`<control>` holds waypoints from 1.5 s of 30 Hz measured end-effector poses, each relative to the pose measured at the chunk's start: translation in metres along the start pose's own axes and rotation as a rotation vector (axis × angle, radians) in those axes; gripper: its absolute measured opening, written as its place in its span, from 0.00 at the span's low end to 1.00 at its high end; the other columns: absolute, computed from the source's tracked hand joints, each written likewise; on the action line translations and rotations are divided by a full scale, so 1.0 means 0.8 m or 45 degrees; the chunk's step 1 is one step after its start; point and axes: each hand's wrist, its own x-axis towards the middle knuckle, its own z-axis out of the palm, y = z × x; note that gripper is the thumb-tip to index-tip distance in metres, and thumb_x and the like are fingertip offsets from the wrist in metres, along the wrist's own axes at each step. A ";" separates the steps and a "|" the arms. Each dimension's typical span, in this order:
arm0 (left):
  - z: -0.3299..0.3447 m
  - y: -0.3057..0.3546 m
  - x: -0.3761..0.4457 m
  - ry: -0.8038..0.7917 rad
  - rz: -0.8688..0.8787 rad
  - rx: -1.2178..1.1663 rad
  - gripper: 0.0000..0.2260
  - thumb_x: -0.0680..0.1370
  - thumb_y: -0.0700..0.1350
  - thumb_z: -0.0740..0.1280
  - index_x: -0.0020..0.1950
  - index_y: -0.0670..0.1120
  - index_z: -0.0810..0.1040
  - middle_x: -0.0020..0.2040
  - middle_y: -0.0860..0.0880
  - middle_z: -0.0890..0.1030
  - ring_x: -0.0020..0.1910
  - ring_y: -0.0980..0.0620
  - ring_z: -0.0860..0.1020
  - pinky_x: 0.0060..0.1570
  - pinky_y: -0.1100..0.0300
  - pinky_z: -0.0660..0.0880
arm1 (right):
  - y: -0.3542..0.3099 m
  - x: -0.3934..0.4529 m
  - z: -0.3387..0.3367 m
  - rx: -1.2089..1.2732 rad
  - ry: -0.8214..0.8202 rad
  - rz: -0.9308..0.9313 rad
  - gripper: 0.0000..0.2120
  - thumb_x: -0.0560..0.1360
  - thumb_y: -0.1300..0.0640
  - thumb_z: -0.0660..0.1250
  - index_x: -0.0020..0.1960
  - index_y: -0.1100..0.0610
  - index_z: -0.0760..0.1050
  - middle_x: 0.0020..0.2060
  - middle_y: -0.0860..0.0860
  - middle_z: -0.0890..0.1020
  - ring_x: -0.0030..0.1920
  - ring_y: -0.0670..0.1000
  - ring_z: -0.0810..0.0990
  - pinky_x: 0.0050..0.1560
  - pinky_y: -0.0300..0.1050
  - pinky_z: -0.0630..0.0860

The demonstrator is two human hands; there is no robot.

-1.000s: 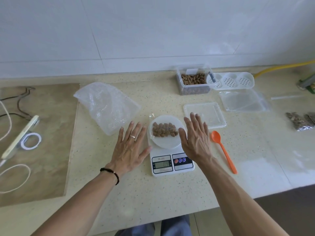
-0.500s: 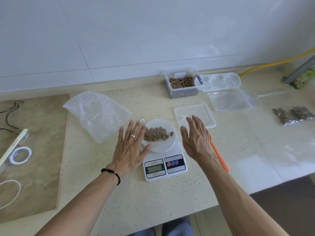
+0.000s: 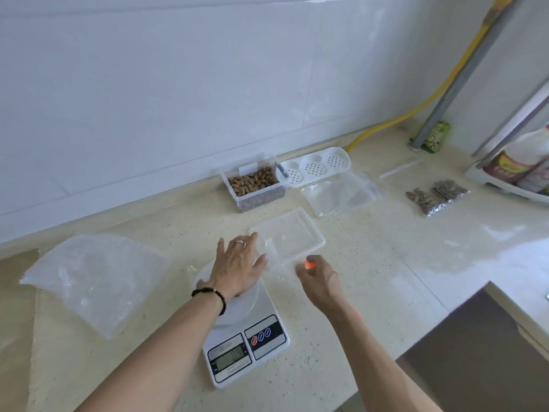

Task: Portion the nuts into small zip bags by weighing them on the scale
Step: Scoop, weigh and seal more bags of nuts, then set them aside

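The left hand (image 3: 237, 267) lies flat, fingers straight, over the white dish on the scale (image 3: 246, 346), hiding the weighed nuts; the right hand (image 3: 319, 278) curls round the orange spoon (image 3: 310, 264) just beside it; the nut tub (image 3: 255, 185) sits by the wall, filled zip bags (image 3: 436, 196) well off to the right of the counter (image 3: 371, 263).

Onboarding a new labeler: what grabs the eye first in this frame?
The left hand spread flat over the scale at centre, hiding its dish. Just right, the right hand curls round an orange spoon. At the back wall sits the open tub of nuts.
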 end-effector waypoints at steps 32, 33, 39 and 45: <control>-0.211 0.003 -0.065 0.546 0.075 -1.313 0.09 0.79 0.41 0.67 0.39 0.40 0.78 0.33 0.49 0.81 0.32 0.53 0.80 0.33 0.66 0.74 | -0.162 -0.052 -0.047 0.648 0.064 -0.530 0.10 0.77 0.59 0.68 0.37 0.55 0.79 0.30 0.48 0.79 0.34 0.47 0.74 0.36 0.41 0.71; -0.215 0.003 -0.068 0.570 0.087 -1.303 0.10 0.79 0.41 0.67 0.37 0.42 0.77 0.33 0.49 0.81 0.31 0.54 0.79 0.33 0.67 0.73 | -0.166 -0.057 -0.051 0.658 0.051 -0.554 0.11 0.76 0.59 0.68 0.35 0.54 0.79 0.31 0.48 0.80 0.34 0.47 0.74 0.37 0.41 0.71; -0.225 0.015 -0.082 0.561 0.157 -1.342 0.10 0.78 0.40 0.68 0.37 0.41 0.77 0.31 0.48 0.80 0.31 0.54 0.78 0.31 0.67 0.72 | -0.186 -0.071 -0.061 0.438 0.069 -0.672 0.11 0.76 0.59 0.69 0.35 0.55 0.80 0.31 0.51 0.76 0.32 0.46 0.71 0.36 0.41 0.70; -0.229 0.010 -0.086 0.439 0.231 -1.226 0.09 0.79 0.42 0.67 0.41 0.41 0.82 0.37 0.46 0.84 0.36 0.50 0.82 0.38 0.62 0.77 | -0.185 -0.076 -0.075 0.331 0.164 -0.643 0.07 0.75 0.58 0.71 0.37 0.55 0.82 0.32 0.51 0.77 0.32 0.46 0.72 0.34 0.39 0.70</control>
